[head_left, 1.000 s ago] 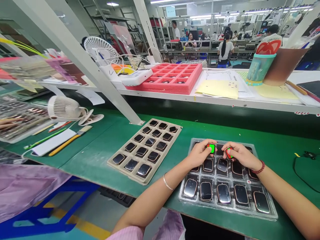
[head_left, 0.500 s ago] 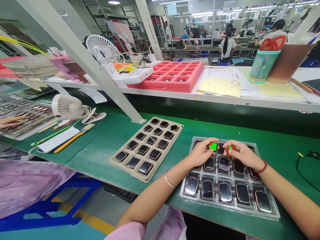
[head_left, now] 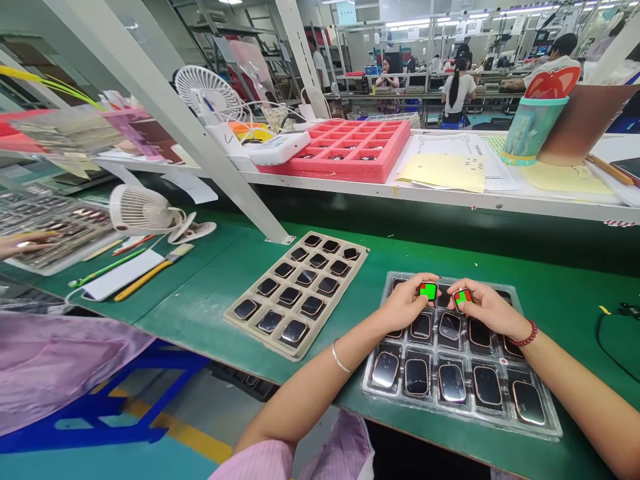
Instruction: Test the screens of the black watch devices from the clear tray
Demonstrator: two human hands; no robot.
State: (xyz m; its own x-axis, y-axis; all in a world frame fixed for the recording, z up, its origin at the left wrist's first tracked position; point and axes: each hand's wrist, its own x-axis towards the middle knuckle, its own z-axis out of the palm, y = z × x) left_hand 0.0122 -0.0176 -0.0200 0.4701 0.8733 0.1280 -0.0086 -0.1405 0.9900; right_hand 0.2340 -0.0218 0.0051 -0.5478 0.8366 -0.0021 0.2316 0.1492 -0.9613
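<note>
My left hand [head_left: 406,308] is closed on a smartwatch [head_left: 429,292], whose lit screen is mostly green with a red patch. Another smartwatch [head_left: 463,297], showing red and green blocks, is pinched in my right hand [head_left: 490,309], its thumb over the lower screen. Both hands are held close together above the far rows of a clear plastic tray [head_left: 543,420]. Dark-screened watches, such as one watch [head_left: 453,383], lie in its compartments; my hands hide part of the back row. To the left, a beige tray [head_left: 265,339] carries several more dark watches.
A white shelf [head_left: 440,199] runs behind the green bench, bearing a red foam tray [head_left: 395,160], papers and a teal cup [head_left: 534,130]. A slanted post [head_left: 225,180] meets the bench beside a small fan [head_left: 143,207] and a brush [head_left: 155,273]. A co-worker's hand [head_left: 25,245] is at far left.
The red and green areas on both lit watch screens have shifted. My hands keep their grip and place over the tray. The whole view has moved slightly.
</note>
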